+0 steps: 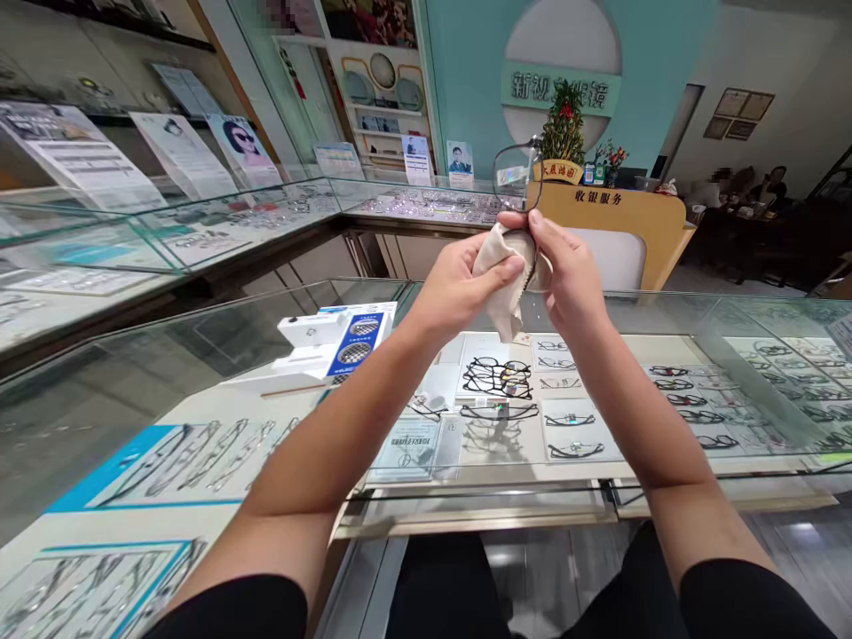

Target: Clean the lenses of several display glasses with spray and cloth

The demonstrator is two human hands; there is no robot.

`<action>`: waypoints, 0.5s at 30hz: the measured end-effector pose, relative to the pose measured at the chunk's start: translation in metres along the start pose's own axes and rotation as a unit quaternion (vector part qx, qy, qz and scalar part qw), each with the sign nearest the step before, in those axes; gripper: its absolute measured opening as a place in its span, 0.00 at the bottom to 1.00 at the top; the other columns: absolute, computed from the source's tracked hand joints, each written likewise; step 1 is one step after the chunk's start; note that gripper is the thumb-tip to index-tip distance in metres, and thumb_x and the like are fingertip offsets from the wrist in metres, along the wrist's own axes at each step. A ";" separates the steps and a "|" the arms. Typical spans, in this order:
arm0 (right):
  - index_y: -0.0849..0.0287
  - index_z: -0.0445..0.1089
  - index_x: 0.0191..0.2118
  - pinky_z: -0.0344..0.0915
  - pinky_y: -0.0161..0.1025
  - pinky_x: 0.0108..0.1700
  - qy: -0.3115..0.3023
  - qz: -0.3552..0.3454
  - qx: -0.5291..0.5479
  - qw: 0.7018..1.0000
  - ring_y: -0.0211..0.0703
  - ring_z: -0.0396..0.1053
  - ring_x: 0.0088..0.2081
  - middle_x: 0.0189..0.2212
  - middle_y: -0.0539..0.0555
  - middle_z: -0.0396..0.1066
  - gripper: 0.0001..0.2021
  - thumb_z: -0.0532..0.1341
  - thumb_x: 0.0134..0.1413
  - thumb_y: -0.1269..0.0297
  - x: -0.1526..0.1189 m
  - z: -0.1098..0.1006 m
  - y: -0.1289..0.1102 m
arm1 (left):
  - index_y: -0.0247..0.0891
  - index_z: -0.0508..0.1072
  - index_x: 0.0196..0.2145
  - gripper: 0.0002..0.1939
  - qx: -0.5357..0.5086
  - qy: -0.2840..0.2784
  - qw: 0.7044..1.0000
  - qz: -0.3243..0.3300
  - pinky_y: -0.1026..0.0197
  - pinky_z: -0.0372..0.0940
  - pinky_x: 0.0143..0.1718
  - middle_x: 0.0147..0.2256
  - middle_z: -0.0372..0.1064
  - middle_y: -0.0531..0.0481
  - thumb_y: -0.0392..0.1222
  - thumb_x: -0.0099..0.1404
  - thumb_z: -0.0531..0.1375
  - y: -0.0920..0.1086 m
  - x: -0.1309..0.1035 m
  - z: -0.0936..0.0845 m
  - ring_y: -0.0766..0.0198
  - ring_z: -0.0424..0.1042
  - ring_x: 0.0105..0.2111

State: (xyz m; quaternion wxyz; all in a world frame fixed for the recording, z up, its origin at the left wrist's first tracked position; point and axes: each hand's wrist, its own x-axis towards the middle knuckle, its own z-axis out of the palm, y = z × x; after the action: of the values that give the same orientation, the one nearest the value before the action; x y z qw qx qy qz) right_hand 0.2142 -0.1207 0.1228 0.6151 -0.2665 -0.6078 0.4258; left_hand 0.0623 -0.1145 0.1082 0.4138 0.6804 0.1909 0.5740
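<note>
While hands (pixel 456 282) (pixel 573 271) hold eyeglasses (pixel 517 182) and cloth (pixel 500 280) | lower lens (pixel 522 241) partly hidden

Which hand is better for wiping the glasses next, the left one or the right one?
Probably the left hand: its thumb lies on the cloth, ready to rub. The right hand seems to pinch the glasses near their middle, so it looks better for steadying.
</note>
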 end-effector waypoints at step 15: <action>0.52 0.86 0.42 0.72 0.48 0.64 0.003 -0.074 -0.037 0.997 0.48 0.75 0.61 0.48 0.52 0.81 0.17 0.67 0.65 0.45 0.002 0.002 -0.009 | 0.41 0.83 0.39 0.20 -0.043 0.113 0.980 0.156 0.61 0.67 0.31 0.30 0.75 0.53 0.62 0.65 0.73 -0.020 0.025 0.015 0.67 0.72 0.29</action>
State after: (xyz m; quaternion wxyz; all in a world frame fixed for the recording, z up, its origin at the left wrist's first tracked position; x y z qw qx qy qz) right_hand 0.2139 -0.1237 0.1319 0.6362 -0.2444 -0.6398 0.3552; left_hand 0.0871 -0.0894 0.1079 0.3236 0.6141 0.1029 0.7125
